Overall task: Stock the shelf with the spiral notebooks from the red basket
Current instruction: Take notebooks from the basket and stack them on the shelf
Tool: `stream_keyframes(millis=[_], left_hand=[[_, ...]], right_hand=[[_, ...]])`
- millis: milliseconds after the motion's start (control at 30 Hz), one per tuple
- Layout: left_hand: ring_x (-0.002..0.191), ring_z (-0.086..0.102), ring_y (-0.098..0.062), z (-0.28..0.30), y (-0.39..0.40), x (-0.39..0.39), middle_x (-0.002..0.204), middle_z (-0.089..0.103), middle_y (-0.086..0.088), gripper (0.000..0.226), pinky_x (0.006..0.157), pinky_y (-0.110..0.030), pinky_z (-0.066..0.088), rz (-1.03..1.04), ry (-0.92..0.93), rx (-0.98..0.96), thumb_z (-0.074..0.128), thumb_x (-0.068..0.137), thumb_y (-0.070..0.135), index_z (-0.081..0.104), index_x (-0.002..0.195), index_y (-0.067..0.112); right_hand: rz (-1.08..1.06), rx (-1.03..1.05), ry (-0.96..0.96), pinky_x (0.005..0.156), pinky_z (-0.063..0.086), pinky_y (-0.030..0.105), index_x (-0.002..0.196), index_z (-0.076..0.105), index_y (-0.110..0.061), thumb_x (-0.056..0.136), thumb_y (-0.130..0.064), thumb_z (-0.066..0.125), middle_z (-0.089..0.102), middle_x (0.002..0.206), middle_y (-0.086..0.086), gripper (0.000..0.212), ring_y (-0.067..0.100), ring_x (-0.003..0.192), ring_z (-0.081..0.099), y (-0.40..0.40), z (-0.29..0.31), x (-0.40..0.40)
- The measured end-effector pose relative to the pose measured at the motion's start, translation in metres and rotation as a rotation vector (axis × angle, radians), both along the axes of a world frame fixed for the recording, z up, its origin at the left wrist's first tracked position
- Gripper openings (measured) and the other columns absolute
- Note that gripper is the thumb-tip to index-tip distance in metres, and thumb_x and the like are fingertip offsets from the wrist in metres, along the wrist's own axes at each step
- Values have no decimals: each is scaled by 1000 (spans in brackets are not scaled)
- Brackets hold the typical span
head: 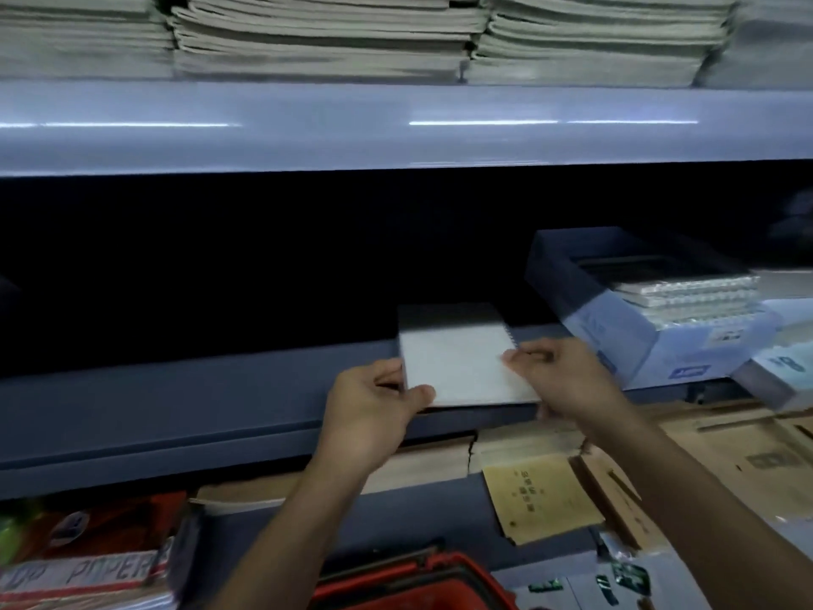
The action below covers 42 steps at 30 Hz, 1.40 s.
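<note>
Your left hand [374, 402] is pinching the near left corner of the spiral notebooks [462, 358], thumb on top of the white cover and fingers [389, 380] curling along the left edge. Your right hand [558, 376] is clamping the right side by the wire binding, fingertips resting on the cover. Holding both sides is likely keeping the small stack square as it goes in flat.

The stack is sitting across the front edge of the grey shelf [176, 411], far half already in shadow, near half overhanging.

A blue box [638, 328] of more spiral-bound pads is resting toward the shelf's right end; its label is too blurred to read.

The red basket [418, 583] is showing at the bottom edge. A pack at lower left [88, 574] reads "PAPER"; a yellow booklet [536, 495] carries unreadable print.
</note>
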<state>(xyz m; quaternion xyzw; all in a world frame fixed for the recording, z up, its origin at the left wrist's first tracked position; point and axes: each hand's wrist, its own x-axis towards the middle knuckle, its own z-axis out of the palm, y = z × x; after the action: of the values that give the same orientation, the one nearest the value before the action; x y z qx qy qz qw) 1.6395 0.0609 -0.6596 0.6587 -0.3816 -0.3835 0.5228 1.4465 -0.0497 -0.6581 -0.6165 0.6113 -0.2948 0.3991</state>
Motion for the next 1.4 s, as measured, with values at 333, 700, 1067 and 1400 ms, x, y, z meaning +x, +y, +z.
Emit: stream_keyframes(millis=[333, 700, 1067, 1400], left_hand=[[67, 58, -2, -11, -3, -14, 82, 61, 9, 48, 60, -7, 44, 48, -449, 21, 82, 82, 29, 67, 127, 21], [109, 66, -21, -15, -38, -23, 111, 72, -1, 50, 89, -38, 52, 239, -624, 82, 72, 89, 42, 61, 136, 30], [78, 67, -8, -11, 24, -21, 88, 72, -1, 52, 71, -20, 50, 241, -334, -123, 79, 83, 37, 63, 131, 25], [58, 61, 4, -133, 166, -37, 77, 67, 3, 28, 63, -12, 50, 168, -147, 4, 80, 79, -2, 70, 103, 9]], right_hand=[[159, -262, 154, 80, 42, 22, 116, 71, -23, 76, -32, 86, 61, 101, -10, 43, 5, 92, 58, 10, -13, -24], [-33, -400, 174, 100, 48, 40, 127, 68, -12, 87, -34, 76, 66, 120, 0, 47, 24, 117, 56, -17, -30, 5], [-13, -417, -24, 85, 47, 25, 134, 62, -20, 94, -40, 66, 55, 124, -9, 45, 14, 104, 59, 61, -21, -9], [205, 26, 53, 75, 43, 23, 111, 66, -20, 92, -36, 70, 60, 100, -8, 25, 10, 91, 59, 206, -101, -23]])
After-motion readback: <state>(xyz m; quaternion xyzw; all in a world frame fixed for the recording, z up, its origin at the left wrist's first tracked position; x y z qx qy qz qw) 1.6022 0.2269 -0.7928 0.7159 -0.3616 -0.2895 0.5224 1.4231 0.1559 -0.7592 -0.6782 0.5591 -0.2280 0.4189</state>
